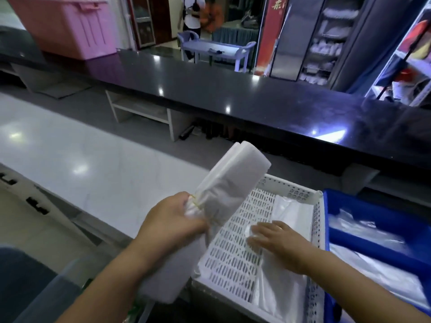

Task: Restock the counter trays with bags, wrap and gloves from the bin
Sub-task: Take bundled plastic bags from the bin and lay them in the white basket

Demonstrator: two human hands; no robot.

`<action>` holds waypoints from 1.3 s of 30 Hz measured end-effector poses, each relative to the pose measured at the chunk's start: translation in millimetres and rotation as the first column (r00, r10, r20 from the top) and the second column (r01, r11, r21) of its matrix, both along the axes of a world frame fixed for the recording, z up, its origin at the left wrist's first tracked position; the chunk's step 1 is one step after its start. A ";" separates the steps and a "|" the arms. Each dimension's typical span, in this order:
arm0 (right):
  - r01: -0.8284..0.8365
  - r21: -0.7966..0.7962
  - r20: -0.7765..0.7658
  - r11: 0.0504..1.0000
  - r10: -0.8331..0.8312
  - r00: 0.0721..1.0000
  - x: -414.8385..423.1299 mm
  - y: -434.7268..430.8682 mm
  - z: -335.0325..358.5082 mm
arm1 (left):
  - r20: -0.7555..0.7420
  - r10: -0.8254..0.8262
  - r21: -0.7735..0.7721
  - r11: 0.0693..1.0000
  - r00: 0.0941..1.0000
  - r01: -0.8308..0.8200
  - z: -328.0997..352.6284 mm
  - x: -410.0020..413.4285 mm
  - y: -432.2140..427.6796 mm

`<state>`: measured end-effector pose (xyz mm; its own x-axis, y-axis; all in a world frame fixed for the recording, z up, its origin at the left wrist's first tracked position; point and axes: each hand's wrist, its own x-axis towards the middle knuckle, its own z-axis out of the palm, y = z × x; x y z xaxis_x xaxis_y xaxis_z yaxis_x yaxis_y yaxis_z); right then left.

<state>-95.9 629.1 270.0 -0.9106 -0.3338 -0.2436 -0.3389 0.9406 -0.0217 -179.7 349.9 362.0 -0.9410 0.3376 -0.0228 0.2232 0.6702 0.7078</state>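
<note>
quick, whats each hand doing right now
Left hand: grips the banded bundle of bags.
Right hand: open, fingers flat on the plastic bags in the white tray.

A long black counter (210, 89) with a glossy top runs across the view, ceiling lights mirrored in it; under its near edge stands a pale open shelf unit (140, 110); just right of that, in the shadow below the counter, lie a few dark things too dim to name; on the near side of the counter the floor (70, 159) is glossy white, with a grey strip along the counter's foot; beyond the counter stands a pale blue plastic table (217, 48), and behind it a person (192, 15) in a white top; further right beyond the counter are a red banner (271, 31) with pale characters, a rack (326, 47) of white goods and a grey curtain (373, 43).
</note>
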 end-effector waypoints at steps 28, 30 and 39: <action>-0.203 -0.010 -0.067 0.979 0.202 0.977 -9.5 47.0 6.5 | 0.130 -0.034 -0.167 0.984 0.991 0.056 -77.4 0.4 140.8; -0.190 0.013 -0.058 0.982 0.191 0.980 -7.3 46.9 5.9 | 0.154 -0.048 -0.139 0.988 0.987 0.070 -79.2 4.6 138.9; -0.196 0.099 0.007 0.976 0.196 0.981 -6.0 36.6 14.7 | -0.079 -0.169 -0.276 0.951 0.982 0.141 -78.1 17.6 137.3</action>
